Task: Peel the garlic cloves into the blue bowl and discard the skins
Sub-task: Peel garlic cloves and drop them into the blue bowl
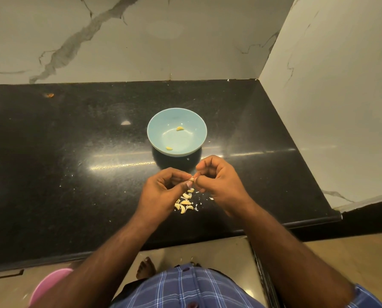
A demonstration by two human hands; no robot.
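A blue bowl (154,132) stands on the black counter with two peeled cloves inside, one (180,128) near the middle and one (169,148) by the near rim. Just in front of the bowl, my left hand (161,192) and my right hand (218,183) pinch one small garlic clove (192,178) between their fingertips. Below the hands lies a small heap of unpeeled garlic cloves (184,204) with bits of white skin (211,198) scattered around it.
The black stone counter (74,163) ends at marble walls behind and on the right. Its front edge runs below my forearms. A pink round object (50,285) shows at the lower left, below the counter. Small skin flecks dot the counter.
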